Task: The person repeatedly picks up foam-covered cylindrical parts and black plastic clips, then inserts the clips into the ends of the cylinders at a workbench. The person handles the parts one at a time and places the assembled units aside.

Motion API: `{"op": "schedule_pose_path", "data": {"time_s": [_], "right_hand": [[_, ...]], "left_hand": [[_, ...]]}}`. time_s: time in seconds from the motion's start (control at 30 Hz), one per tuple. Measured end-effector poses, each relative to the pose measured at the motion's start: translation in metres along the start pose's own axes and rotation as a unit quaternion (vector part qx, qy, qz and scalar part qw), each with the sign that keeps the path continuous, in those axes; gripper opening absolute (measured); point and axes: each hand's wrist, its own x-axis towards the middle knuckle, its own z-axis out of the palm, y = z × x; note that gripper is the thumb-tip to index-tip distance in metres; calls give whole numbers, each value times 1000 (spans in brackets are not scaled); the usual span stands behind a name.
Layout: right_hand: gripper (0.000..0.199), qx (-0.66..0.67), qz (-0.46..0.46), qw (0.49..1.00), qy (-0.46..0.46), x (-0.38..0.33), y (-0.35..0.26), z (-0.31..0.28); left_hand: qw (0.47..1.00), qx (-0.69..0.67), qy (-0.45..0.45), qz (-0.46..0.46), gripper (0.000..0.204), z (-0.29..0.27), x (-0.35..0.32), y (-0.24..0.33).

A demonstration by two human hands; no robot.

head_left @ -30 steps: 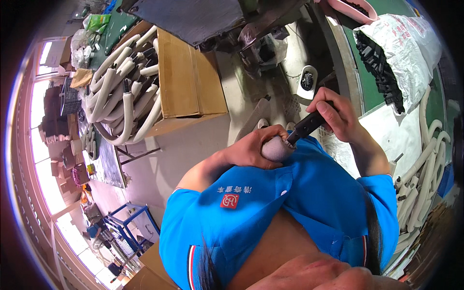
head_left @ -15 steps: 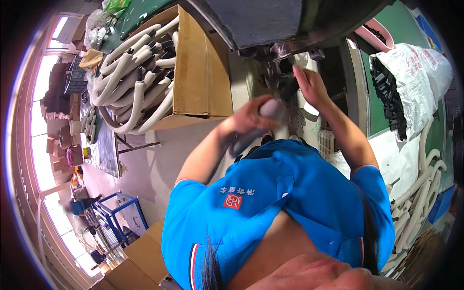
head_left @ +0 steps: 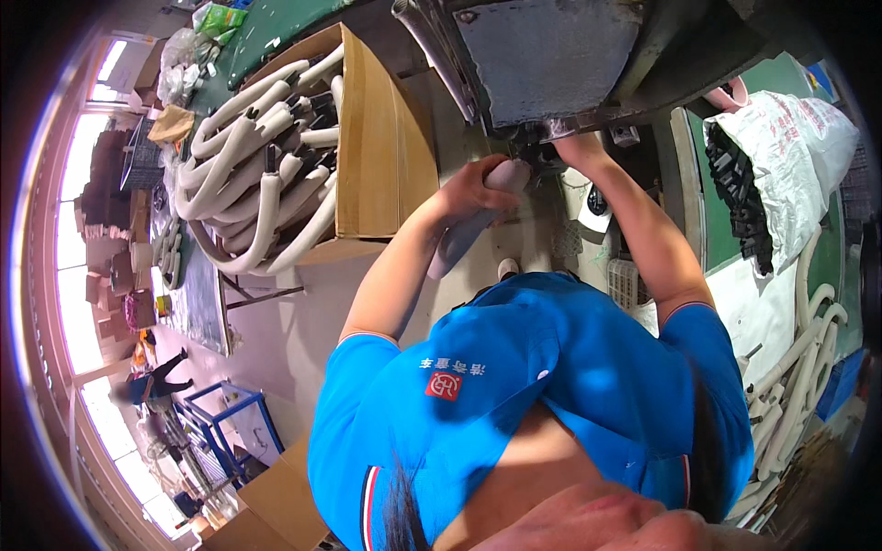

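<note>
Beneath the lower edge of the dark metal machine (head_left: 551, 64), in front of the person's blue shirt (head_left: 501, 344), the grey padded tube (head_left: 457, 241) is held up in mid-air, and the work on it looks to be partway through: it is in hand and close to the machine, not among the finished-looking pieces. Many pale bent tubes (head_left: 260, 219), several with black ends, already lie heaped by the cardboard box (head_left: 386, 147) on the left, while more pale tubes (head_left: 801, 344) lie on the right, near a white bag (head_left: 797, 138) spilling black parts (head_left: 742, 202). How many of these are done and how many are left cannot be told, nor whether the held piece has its black fitting in place. The left hand (head_left: 472, 190) is clamped round the tube near its upper, rounded end — thumb on one side, fingers on the other — so that this end pokes out past the fingertips toward the machine and the rest slants down below the palm, toward the body. The right hand (head_left: 577, 150) reaches up to the machine's underside, just beside the tube's end but apart from it; its fingers are hidden there, so whether they are spread or closed on something cannot be told.
</note>
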Motion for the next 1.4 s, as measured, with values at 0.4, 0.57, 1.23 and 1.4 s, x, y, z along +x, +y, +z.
{"op": "schedule_pose_path", "data": {"time_s": [0.4, 0.57, 1.23, 1.4], "right_hand": [[35, -3, 132, 986, -100, -34, 160, 99], [25, -120, 223, 948, -195, -70, 169, 124], [17, 217, 322, 920, -63, -39, 26, -13], [16, 478, 413, 775, 29, -37, -11, -36]], "left_hand": [[956, 254, 30, 143, 80, -23, -4, -25], [903, 387, 155, 105, 55, -10, -15, -34], [877, 459, 120, 70, 54, -22, -16, -12], [901, 408, 93, 115, 66, -29, -37, 13]]}}
